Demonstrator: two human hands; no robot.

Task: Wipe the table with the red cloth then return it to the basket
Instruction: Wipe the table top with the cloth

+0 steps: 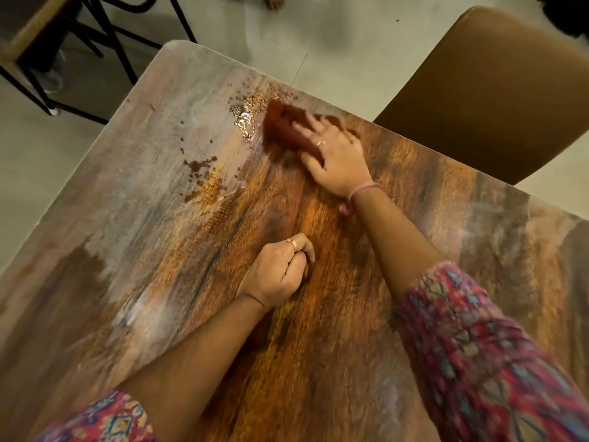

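Note:
The red cloth [282,127] lies bunched on the wood-patterned table [159,193] near its far edge. My right hand [334,154] presses down on the cloth with spread, straight fingers. Water drops and a wet patch [245,118] glisten just left of the cloth, with more drops [199,165] scattered nearer to me. My left hand [282,271] rests on the middle of the table with its fingers curled and nothing in it. No basket is in view.
A brown padded chair [487,94] stands past the table's far right edge. A dark-framed table or stool [63,33] stands on the pale floor at the far left. Someone's foot [275,1] shows at the top edge.

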